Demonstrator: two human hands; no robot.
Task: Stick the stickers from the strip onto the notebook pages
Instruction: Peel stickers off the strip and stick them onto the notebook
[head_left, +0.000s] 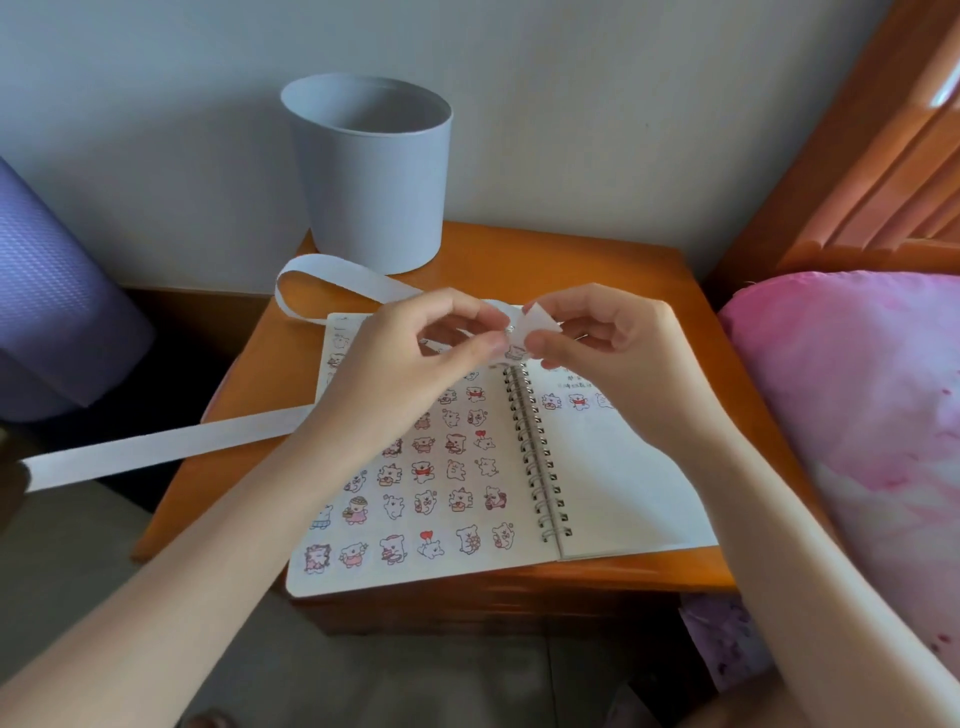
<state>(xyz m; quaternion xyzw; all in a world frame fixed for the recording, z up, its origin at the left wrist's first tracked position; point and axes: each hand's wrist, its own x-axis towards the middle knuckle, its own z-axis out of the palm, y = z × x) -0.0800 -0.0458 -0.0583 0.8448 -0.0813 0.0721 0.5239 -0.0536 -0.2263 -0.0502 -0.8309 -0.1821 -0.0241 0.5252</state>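
An open spiral notebook (623, 493) lies on a wooden bedside table (597, 270). Its left page is covered with several rows of small bear stickers (431, 473); the right page carries a few near the top. A long white sticker strip (156, 452) loops from the table's far left and trails off the left edge. Above the spiral's top, my left hand (415, 353) and my right hand (608, 338) both pinch the end of the strip (524, 338), where a bear sticker shows between the fingertips. Whether the sticker is partly peeled I cannot tell.
A pale blue round bin (369, 176) stands at the back of the table against the wall. A purple rolled mat (57, 312) is at the left. A pink pillow (857, 415) and a wooden headboard (857, 156) are close on the right.
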